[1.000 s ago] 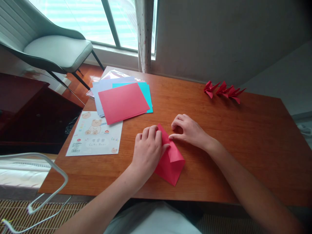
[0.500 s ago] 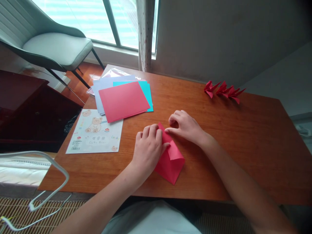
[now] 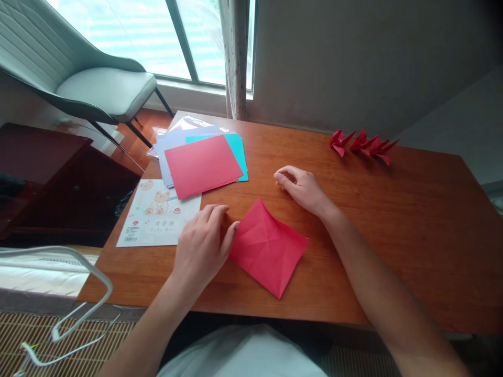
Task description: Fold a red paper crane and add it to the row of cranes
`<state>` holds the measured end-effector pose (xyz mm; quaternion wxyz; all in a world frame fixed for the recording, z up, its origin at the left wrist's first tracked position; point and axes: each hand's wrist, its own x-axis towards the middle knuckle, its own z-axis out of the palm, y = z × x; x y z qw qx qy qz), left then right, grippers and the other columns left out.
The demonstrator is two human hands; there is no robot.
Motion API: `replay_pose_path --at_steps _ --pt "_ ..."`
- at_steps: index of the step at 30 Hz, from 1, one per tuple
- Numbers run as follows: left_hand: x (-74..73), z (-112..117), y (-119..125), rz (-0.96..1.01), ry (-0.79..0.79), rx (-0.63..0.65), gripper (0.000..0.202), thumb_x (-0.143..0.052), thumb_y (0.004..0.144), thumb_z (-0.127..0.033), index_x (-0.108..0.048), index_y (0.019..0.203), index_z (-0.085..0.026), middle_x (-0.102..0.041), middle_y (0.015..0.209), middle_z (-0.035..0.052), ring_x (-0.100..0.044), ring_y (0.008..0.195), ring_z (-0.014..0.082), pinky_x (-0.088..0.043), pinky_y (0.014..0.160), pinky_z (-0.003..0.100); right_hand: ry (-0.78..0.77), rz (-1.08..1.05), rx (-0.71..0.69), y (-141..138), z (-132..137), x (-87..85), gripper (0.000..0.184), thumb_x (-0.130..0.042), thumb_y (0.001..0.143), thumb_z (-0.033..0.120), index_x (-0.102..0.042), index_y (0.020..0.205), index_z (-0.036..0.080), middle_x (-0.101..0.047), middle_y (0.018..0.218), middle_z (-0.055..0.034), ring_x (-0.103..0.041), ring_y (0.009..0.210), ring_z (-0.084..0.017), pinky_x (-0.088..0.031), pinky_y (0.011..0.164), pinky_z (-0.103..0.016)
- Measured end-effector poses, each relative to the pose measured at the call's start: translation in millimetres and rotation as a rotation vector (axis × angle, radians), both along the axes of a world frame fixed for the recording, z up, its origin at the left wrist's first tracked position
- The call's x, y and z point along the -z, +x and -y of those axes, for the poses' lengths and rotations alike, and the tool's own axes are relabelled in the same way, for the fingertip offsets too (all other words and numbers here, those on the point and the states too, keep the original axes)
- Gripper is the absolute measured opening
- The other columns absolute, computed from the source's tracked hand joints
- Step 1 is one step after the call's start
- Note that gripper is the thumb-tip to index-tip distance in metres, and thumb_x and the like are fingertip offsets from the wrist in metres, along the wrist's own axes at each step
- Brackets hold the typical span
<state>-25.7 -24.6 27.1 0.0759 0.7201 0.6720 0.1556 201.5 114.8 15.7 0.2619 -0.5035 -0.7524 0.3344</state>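
Observation:
A square of red origami paper lies unfolded on the wooden table, turned corner-toward me and marked with crossing creases. Its upper right edge lifts slightly. My left hand is at the paper's left corner, palm down, thumb apart from the bent fingers; the thumb tip overlaps the paper's edge, and I cannot tell whether it touches. Off the paper's upper right side, my right hand hovers or rests over the table, fingers curled in and thumb against them, with nothing visible between.
Red sheets lie over blue and lavender ones at the back left. A bear-printed paper pack lies in front of them. Several folded red paper cranes stand in a row at the back right. A grey chair is beyond the table.
The red paper has gone from partly folded to spread out. My left hand let go and moved left; my right hand drew slightly up and away from the paper.

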Motion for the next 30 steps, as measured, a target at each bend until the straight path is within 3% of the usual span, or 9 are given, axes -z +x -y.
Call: replay_pose_path --at_steps 3,7,9,12,16,22,26,30 --pt "-4.0 8.3 -10.2 -0.027 -0.104 -0.061 0.026 -0.050 0.099 -0.044 -0.060 0.107 -0.021 -0.070 0.099 0.0052 -0.067 0.083 0.0234 -0.046 0.068 0.033 -0.020 -0.034 -0.006 17.7 27.8 -17.9 0.031 -0.053 0.098 0.047 -0.069 0.095 0.021 -0.074 0.093 -0.0043 -0.068 0.086 -0.019 -0.049 0.070 -0.028" --pt "-8.0 11.8 -7.2 0.013 -0.187 -0.026 0.027 -0.042 0.102 -0.041 -0.061 0.103 -0.022 -0.071 0.100 0.0046 -0.069 0.087 0.0234 -0.047 0.069 0.033 -0.024 0.086 -0.087 18.4 64.4 -28.6 0.029 -0.062 0.093 0.045 -0.067 0.111 0.022 -0.075 0.101 -0.0045 -0.069 0.087 -0.020 -0.051 0.069 -0.030" --pt "-8.0 10.3 -3.6 0.046 -0.202 -0.010 0.029 -0.037 0.104 -0.037 -0.061 0.107 -0.022 -0.072 0.104 0.0053 -0.070 0.092 0.0238 -0.049 0.072 0.033 -0.018 0.126 -0.097 15.5 74.4 -24.0 0.032 -0.068 0.089 0.041 -0.065 0.115 0.023 -0.075 0.102 -0.0041 -0.069 0.083 -0.019 -0.052 0.068 -0.031" --pt "-6.4 6.9 1.0 0.081 -0.202 0.000 0.032 -0.034 0.105 -0.034 -0.061 0.114 -0.022 -0.073 0.111 0.0065 -0.071 0.097 0.0240 -0.051 0.076 0.034 0.007 0.139 -0.067 15.5 77.7 -11.8 0.021 -0.066 0.089 0.029 -0.067 0.109 0.023 -0.075 0.096 -0.0030 -0.070 0.080 -0.019 -0.053 0.069 -0.032" --pt "-4.7 0.7 8.7 0.064 -0.199 0.003 0.026 -0.045 0.101 -0.033 -0.060 0.120 -0.022 -0.073 0.114 0.0066 -0.071 0.097 0.0237 -0.051 0.071 0.032 0.048 0.163 -0.017 21.8 74.1 -1.5 0.015 -0.061 0.090 0.020 -0.068 0.103 0.024 -0.076 0.094 -0.0028 -0.071 0.083 -0.021 -0.054 0.071 -0.034" --pt "-2.2 -13.6 28.7 -0.054 -0.178 0.039 0.023 -0.059 0.094 -0.033 -0.062 0.114 -0.022 -0.072 0.105 0.0068 -0.071 0.094 0.0259 -0.051 0.069 0.033 0.287 0.422 -0.003 23.5 79.4 4.1 0.021 -0.056 0.094 0.016 -0.067 0.111 0.021 -0.072 0.103 -0.0102 -0.066 0.095 -0.028 -0.053 0.081 -0.042" --pt "-1.0 -20.9 36.7 -0.071 -0.163 0.022 0.027 -0.054 0.095 -0.025 -0.061 0.121 -0.024 -0.072 0.109 0.0070 -0.072 0.088 0.0244 -0.050 0.064 0.031 0.497 0.476 -0.158 20.1 89.4 8.6 0.034 -0.046 0.097 0.009 -0.067 0.121 0.020 -0.069 0.121 -0.0128 -0.059 0.112 -0.029 -0.050 0.093 -0.044" --pt "-0.1 -23.4 35.3 -0.036 -0.140 -0.007 0.036 -0.054 0.095 -0.025 -0.058 0.130 -0.025 -0.072 0.115 0.0075 -0.073 0.087 0.0251 -0.050 0.062 0.031 0.535 0.506 -0.322 12.4 97.3 9.6 0.037 -0.042 0.101 0.012 -0.064 0.129 0.016 -0.065 0.135 -0.0121 -0.057 0.116 -0.028 -0.051 0.092 -0.043"
